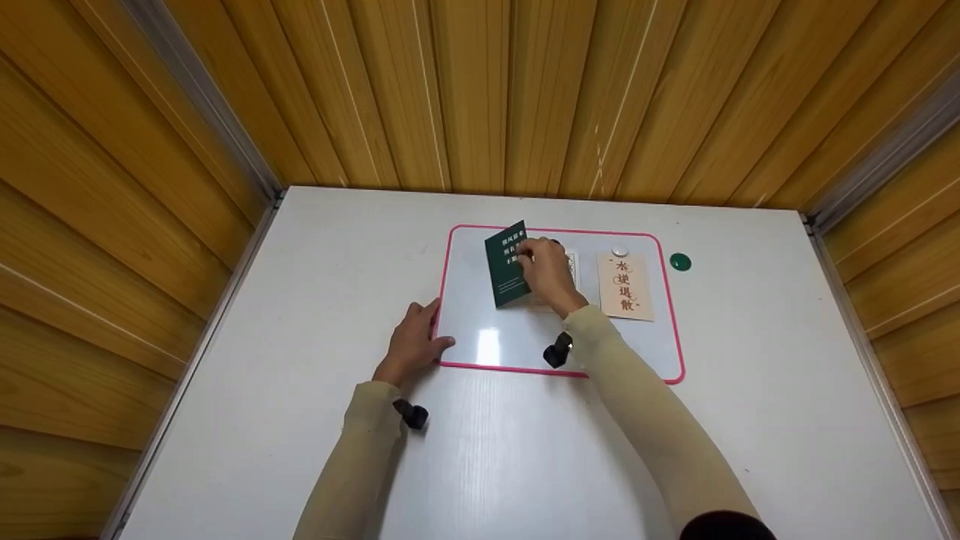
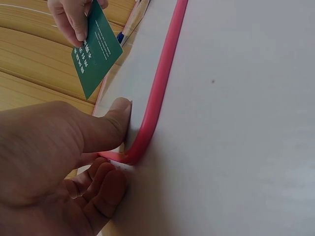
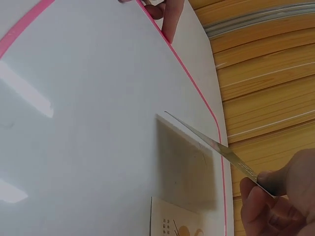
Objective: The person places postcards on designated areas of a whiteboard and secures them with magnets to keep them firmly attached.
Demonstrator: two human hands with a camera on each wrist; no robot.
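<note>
A small whiteboard (image 1: 465, 330) with a pink rim lies on the white table. My left hand (image 1: 412, 341) holds it near its front left corner, thumb on the board's face and fingers against the outer edge. My right hand (image 1: 549, 274) pinches a dark green card (image 1: 504, 277) with white print by its right side. In the right wrist view the green card (image 3: 211, 142) stands tilted above the board and casts a shadow on it. Another card (image 3: 172, 221) with a printed picture lies on the board, mostly hidden behind my right hand in the head view.
A beige card (image 1: 626, 289) with dark red characters lies on the board's right part, a white round magnet (image 1: 619, 251) at its top. A green round magnet (image 1: 680, 262) sits on the table right of the board. Wood-patterned walls (image 1: 472, 97) enclose the table's back and sides.
</note>
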